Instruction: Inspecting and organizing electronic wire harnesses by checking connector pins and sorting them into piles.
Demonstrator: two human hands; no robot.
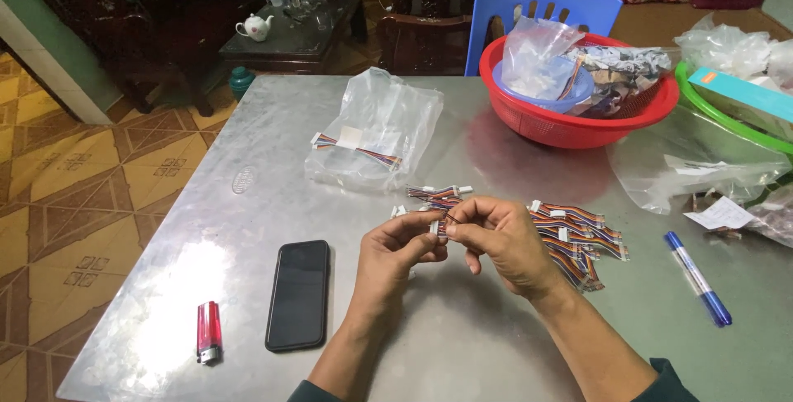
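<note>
Pinching a small wire bundle (440, 222) between them, the left hand (395, 252) and right hand (502, 241) close their grip over it above the worktop (462, 344); fingers hide most of it. More wires (578, 237) lie just right, uncounted. One phone (298, 294), one lighter (208, 332), one pen (699, 277), one red basket (570, 125).

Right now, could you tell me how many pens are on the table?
1: a blue pen lies on the metal table, right of the right hand. Others may be hidden under the plastic bags.
</note>
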